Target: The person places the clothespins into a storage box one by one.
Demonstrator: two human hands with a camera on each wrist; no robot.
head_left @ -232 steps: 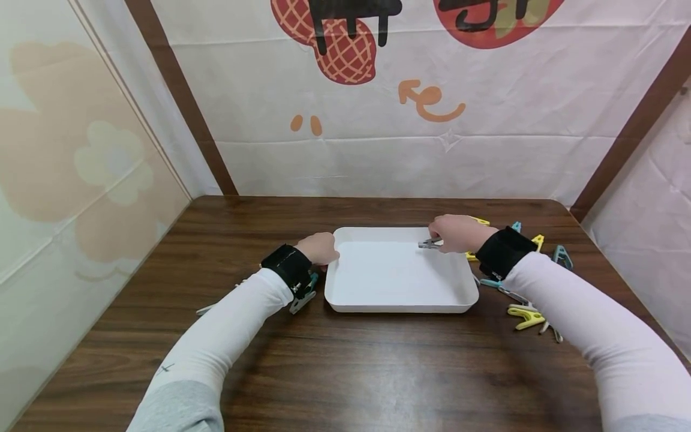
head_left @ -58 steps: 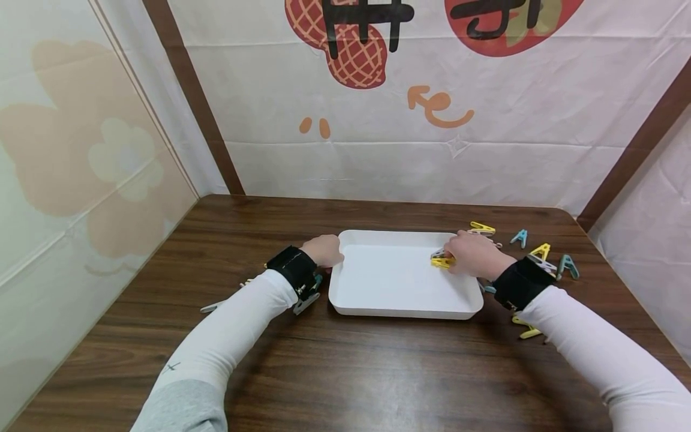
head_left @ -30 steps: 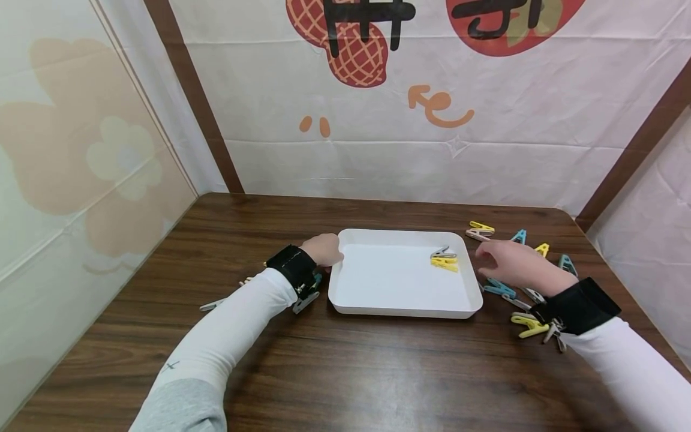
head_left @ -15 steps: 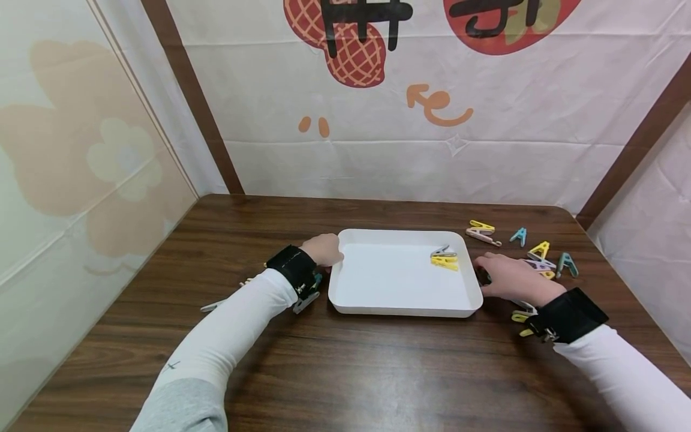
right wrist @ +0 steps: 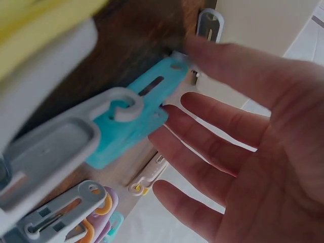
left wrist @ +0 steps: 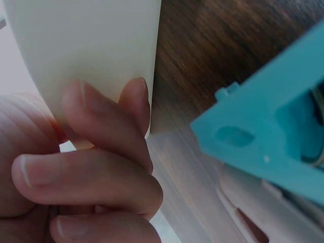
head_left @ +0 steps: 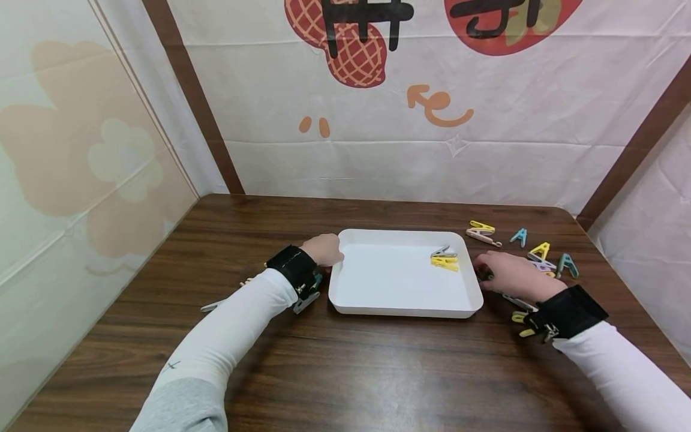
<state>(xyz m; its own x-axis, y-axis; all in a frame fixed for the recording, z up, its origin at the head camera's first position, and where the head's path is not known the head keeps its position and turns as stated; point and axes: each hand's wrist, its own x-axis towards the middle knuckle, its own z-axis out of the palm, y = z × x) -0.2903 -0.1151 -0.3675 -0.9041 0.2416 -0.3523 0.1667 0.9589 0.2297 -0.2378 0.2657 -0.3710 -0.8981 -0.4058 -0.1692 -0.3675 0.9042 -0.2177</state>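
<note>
Two hands (head_left: 322, 249) (head_left: 513, 275) — left gripping one tray (head_left: 391, 282), right at one teal clothespin (right wrist: 126, 134).

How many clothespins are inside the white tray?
2. A grey clothespin and a yellow clothespin lie together near the right side of the white tray, the grey one just behind the yellow. None seem hidden in there.

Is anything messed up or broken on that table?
Nothing looks broken or spilled. The loose clips right of the white tray lie scattered at different angles, while gray and yellow clips sit inside it. Some clips are partly hidden, so I can't check those.
</note>
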